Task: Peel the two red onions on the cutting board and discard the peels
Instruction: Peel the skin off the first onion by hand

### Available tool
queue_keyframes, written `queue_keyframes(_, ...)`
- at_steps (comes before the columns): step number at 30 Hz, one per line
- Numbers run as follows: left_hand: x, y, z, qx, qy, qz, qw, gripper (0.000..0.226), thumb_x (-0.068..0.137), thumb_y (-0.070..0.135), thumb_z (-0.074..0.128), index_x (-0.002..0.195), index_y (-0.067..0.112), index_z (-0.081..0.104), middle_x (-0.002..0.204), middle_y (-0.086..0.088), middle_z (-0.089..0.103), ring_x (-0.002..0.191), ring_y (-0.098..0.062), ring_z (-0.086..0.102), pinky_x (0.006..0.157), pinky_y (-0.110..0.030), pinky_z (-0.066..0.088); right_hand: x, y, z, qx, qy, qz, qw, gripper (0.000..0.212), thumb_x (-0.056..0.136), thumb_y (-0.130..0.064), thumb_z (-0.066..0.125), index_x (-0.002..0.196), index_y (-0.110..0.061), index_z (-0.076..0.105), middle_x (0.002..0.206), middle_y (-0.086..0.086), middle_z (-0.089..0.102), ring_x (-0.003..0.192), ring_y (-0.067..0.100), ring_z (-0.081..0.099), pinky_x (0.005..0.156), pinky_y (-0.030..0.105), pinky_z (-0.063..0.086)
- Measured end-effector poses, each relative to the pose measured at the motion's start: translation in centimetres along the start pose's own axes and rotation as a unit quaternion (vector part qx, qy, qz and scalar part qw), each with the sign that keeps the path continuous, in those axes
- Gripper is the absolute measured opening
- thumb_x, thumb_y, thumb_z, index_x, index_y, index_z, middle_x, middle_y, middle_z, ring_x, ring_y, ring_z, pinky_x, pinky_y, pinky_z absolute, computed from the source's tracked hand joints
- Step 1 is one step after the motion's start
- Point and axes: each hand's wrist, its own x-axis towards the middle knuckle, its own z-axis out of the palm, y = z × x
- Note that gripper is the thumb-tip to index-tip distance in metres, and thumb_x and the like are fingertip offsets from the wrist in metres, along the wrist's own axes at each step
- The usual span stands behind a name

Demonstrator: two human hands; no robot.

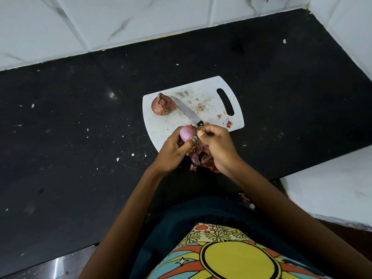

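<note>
My left hand (174, 152) grips a partly peeled red onion (187, 133), its smooth pink flesh showing, just above the near edge of the white cutting board (209, 91). My right hand (217, 146) pinches loose skin at the onion's right side and holds a bunch of dry purple-brown peels (199, 156) under its palm. A second red onion (163, 105), still in its brown skin, sits on the board's far left. A knife (186, 110) lies on the board beside it, its black handle partly hidden behind my hands.
The board lies on a black countertop (80, 137) speckled with small white crumbs. Small red scraps (229, 123) lie on the board's right side near its handle slot (225, 101). White tiled walls (120, 23) bound the counter at the back and right. A white surface (332, 188) stands at lower right.
</note>
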Motion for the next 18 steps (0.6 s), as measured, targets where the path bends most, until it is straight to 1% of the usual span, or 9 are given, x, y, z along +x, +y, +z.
queue_keyframes(3,-0.2,0.2,0.0,-0.007,-0.008,-0.002,1.000,0.015,0.100,0.008,0.048,0.113,0.004,0.053,0.102,-0.001,0.062,0.090,0.001,0.061,0.078,-0.016,0.048,0.0,-0.6,-0.2,0.120,-0.030,0.050,0.991,0.018,0.094,0.000,0.050,0.083,-0.008,0.061,0.090,0.007,0.066,0.093,0.021,0.064,0.089,0.030,0.050)
queue_keyframes(5,-0.6,0.7,0.1,-0.026,-0.010,-0.016,0.999,0.017,0.101,0.009,0.044,0.116,0.006,0.052,0.097,0.003,0.062,0.080,0.008,0.062,0.069,-0.010,0.047,0.4,-1.3,-0.9,0.221,-0.030,0.109,0.969,0.019,0.098,-0.003,0.043,0.086,-0.008,0.057,0.085,0.003,0.062,0.082,0.015,0.062,0.083,0.025,0.046)
queue_keyframes(7,-0.9,0.9,0.3,-0.036,-0.013,-0.019,0.999,0.017,0.102,0.010,0.041,0.114,0.008,0.052,0.090,0.008,0.061,0.070,0.011,0.060,0.062,-0.006,0.044,0.7,-1.9,-1.6,0.272,-0.016,0.130,0.953,0.017,0.099,-0.004,0.042,0.089,-0.008,0.055,0.082,0.003,0.061,0.077,0.014,0.062,0.075,0.024,0.047)
queue_keyframes(9,-1.0,1.2,0.5,-0.031,-0.024,-0.017,0.999,0.015,0.102,0.011,0.041,0.111,0.010,0.054,0.086,0.012,0.061,0.067,0.011,0.059,0.060,-0.005,0.043,0.7,-2.1,-1.8,0.231,-0.005,0.077,0.970,0.011,0.096,-0.002,0.050,0.088,-0.005,0.057,0.082,0.006,0.063,0.076,0.016,0.064,0.075,0.025,0.052)
queue_keyframes(11,-1.0,1.5,0.7,-0.027,-0.031,-0.020,0.999,0.018,0.102,0.016,0.041,0.114,0.013,0.054,0.090,0.012,0.063,0.072,0.009,0.061,0.063,-0.006,0.044,0.6,-2.1,-2.1,0.149,0.008,0.001,0.989,0.003,0.091,-0.001,0.058,0.092,-0.001,0.061,0.084,0.009,0.067,0.077,0.017,0.067,0.075,0.027,0.057)
queue_keyframes(13,-1.0,1.7,0.5,-0.030,-0.032,-0.036,0.998,0.020,0.103,0.021,0.039,0.115,0.014,0.054,0.087,0.013,0.063,0.074,0.004,0.061,0.062,-0.008,0.045,0.4,-1.8,-2.8,0.069,0.027,-0.060,0.995,0.005,0.088,-0.004,0.065,0.092,-0.001,0.064,0.084,0.010,0.069,0.075,0.017,0.070,0.071,0.028,0.058)
queue_keyframes(16,-0.8,1.5,0.2,-0.031,-0.046,-0.062,0.997,0.022,0.103,0.024,0.040,0.118,0.015,0.054,0.097,0.006,0.064,0.078,0.001,0.064,0.061,-0.012,0.048,0.4,-1.0,-3.5,-0.068,0.050,-0.136,0.987,0.007,0.086,-0.009,0.068,0.090,-0.004,0.065,0.077,0.008,0.069,0.065,0.014,0.067,0.058,0.023,0.055)
queue_keyframes(17,-0.8,1.6,0.2,-0.039,-0.051,-0.069,0.996,0.022,0.102,0.023,0.041,0.118,0.015,0.054,0.099,0.005,0.064,0.078,0.005,0.065,0.061,-0.012,0.049,0.5,-0.6,-3.5,-0.119,0.048,-0.151,0.980,0.004,0.086,-0.008,0.067,0.090,-0.006,0.066,0.078,0.005,0.069,0.067,0.012,0.067,0.060,0.022,0.054)
queue_keyframes(18,-0.7,1.4,0.1,-0.040,-0.053,-0.070,0.995,0.021,0.102,0.022,0.042,0.117,0.015,0.054,0.099,0.004,0.064,0.077,0.007,0.064,0.061,-0.012,0.049,0.5,-0.3,-3.6,-0.171,0.036,-0.156,0.972,0.005,0.087,-0.006,0.064,0.090,-0.009,0.067,0.083,0.001,0.069,0.074,0.010,0.066,0.066,0.019,0.053)
